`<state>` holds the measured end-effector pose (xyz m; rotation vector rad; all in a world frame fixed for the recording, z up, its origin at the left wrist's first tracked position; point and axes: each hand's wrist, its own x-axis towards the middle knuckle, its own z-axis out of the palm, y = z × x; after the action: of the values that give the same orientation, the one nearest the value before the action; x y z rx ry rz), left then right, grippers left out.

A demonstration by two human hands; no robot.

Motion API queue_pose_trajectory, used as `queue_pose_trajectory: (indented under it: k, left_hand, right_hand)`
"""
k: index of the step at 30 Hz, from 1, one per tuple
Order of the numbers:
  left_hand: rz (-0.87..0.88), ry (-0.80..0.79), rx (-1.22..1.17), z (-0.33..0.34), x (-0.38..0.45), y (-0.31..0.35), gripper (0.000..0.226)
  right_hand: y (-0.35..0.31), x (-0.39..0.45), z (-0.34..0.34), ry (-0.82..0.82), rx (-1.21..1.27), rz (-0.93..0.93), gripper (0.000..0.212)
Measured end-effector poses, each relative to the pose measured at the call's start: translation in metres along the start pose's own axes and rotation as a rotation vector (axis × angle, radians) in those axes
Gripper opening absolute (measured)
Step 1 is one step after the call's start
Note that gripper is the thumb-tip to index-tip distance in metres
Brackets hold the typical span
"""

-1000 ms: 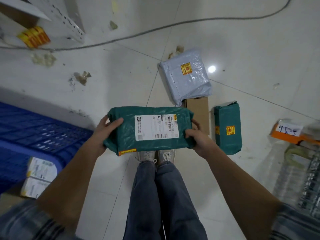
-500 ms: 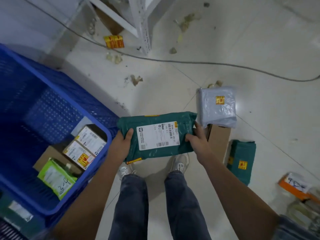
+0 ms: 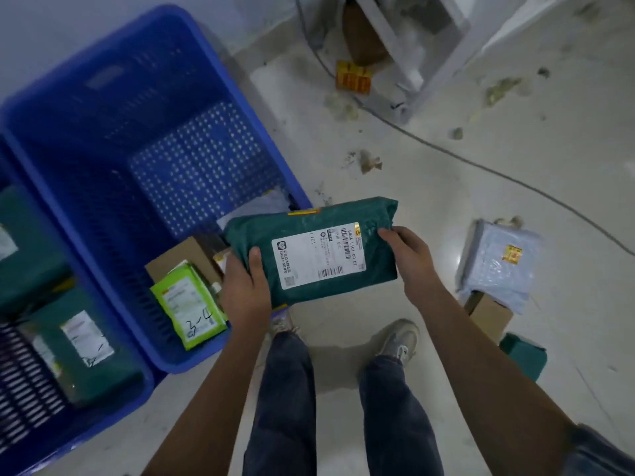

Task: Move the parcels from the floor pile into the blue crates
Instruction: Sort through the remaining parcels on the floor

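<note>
Green parcel gripped at both short ends, left hand and right hand clamped on it, long axis spanning between them. Blue crate just left of left hand, parcel's left end overhanging rim, so left side leads in.

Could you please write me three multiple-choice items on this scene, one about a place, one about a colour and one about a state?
1. Where is the lime-green pouch with handwriting?
A. inside the large blue perforated plastic crate
B. on the bare floor
C. in the person's hands

2. What colour is the soft plastic mailer bag with the white shipping label?
A. grey
B. dark green
C. orange

3. How is that mailer held?
A. by the left hand alone
B. lying in the crate
C. by both hands

Answers:
1 A, the pouch lies within the crate walls.
2 B, the mailer is dark green.
3 C, the left hand and right hand grip opposite ends.
</note>
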<state>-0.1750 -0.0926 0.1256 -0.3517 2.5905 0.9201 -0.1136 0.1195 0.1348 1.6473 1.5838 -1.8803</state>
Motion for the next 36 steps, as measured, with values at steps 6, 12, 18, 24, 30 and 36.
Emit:
queue_pose_trajectory:
  k: [6, 12, 18, 24, 30, 36]
  left_hand:
    - [-0.167, 0.013, -0.281, -0.074, 0.106, -0.042, 0.040]
    - [-0.368, -0.056, -0.631, -0.089, 0.210, -0.071, 0.035]
    - [-0.570, -0.179, -0.946, -0.036, 0.260, -0.097, 0.039]
    - [-0.568, -0.162, -0.867, 0.030, 0.275, -0.110, 0.056]
    - [-0.672, -0.226, -0.703, 0.086, 0.291, -0.129, 0.088]
    - [-0.729, -0.347, -0.429, 0.117, 0.296, -0.148, 0.084]
  right_hand:
    - [-0.054, 0.009, 0.135, -0.196, -0.347, -0.247, 0.031]
    - [-0.088, 0.062, 0.239, -0.224, -0.613, -0.500, 0.035]
    - [-0.070, 0.129, 0.280, -0.253, -0.633, -0.328, 0.050]
    - [-0.002, 0.192, 0.288, -0.236, -0.716, -0.193, 0.066]
    - [0.038, 0.233, 0.279, -0.258, -0.994, -0.150, 0.068]
    - [0.058, 0.261, 0.276, -0.239, -1.152, -0.075, 0.062]
